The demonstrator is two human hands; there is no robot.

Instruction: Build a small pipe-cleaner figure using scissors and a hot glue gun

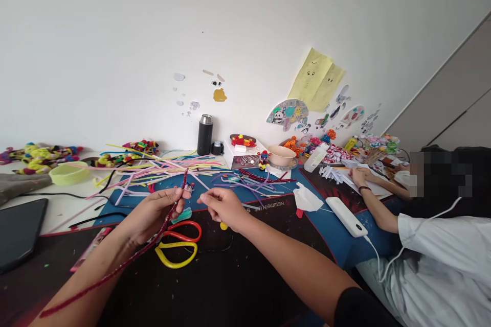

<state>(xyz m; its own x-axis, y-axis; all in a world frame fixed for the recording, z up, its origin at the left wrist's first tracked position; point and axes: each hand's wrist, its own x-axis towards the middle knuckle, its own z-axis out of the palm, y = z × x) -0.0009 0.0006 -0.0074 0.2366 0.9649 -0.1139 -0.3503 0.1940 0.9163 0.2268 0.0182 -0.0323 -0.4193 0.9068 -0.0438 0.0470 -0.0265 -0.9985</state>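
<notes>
our left hand (155,213) pinches a maroon pipe cleaner (115,271), its tail running toward eight o'clock; our right hand (224,209), at three o'clock, curls narrow, any hold unclear. we judge this shaping; the next bend likely needs both hands.

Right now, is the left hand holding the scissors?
No, the left hand holds a dark red fuzzy stem, while the scissors lie on the black mat.
</notes>
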